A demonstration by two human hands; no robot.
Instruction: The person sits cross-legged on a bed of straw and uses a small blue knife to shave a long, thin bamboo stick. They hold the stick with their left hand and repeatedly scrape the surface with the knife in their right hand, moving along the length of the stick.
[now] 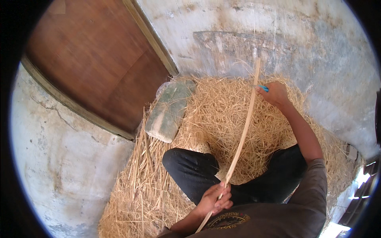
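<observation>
Tan in colour, a long, narrow strip [243, 139] slants across the middle of the view, held by a person who sits with bent legs over a heap of dry straw-like shavings [222, 105]. Its lower part passes through the left hand [216, 198], whose fingers are curled closely around it in front of the person's body, and its tail end runs on below that hand toward the lower edge. Its upper end rises beyond the right hand [276, 94], in front of the stained wall [317, 47]. That right hand is narrow, folded around a small tool with a blue handle [263, 88], whose front end meets the strip; whether the thumb also touches the strip is too small to tell.

Dark trousers [190, 166] cover the legs, and a brown shirt [278, 220] bears a round printed emblem. Beyond the left knee, a greenish-grey block [170, 109] lies at a slant on the shavings, near the foot of a brown door [103, 59]. Thin sticks [149, 166] lie lengthwise beside the block, on the person's left.
</observation>
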